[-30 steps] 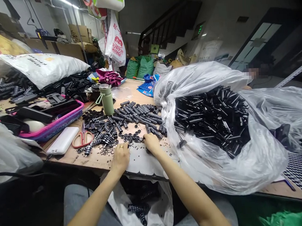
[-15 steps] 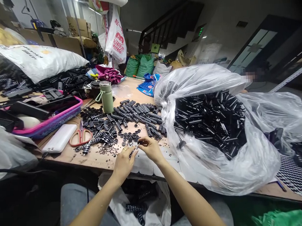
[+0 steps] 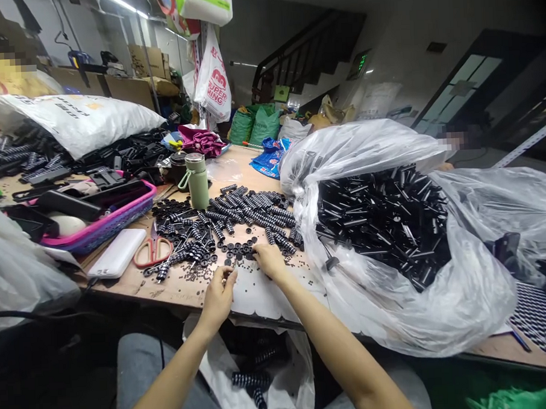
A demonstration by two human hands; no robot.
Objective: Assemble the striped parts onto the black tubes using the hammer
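My left hand is over the front of the table, thumb and fingers closed together in a pinch. What lies between its fingertips is too small to make out. My right hand reaches forward to the loose black discs, its fingertips drawn together among them; the palm hides what they grip. Behind the discs lies a heap of black-and-white checked rollers. More rollers with thin metal rods lie to the left. Tiny dark rings are scattered near the left hand.
Red-handled scissors, a white power bank and a pink-purple basket stand left. A green bottle rises behind the rollers. At right, a big clear plastic bag holds black parts. Below the table edge hangs a white bag with rollers.
My hands have separated. The right hand has moved forward to the black discs; the left has drawn slightly back, and the thin rod seen in it before no longer shows clearly.
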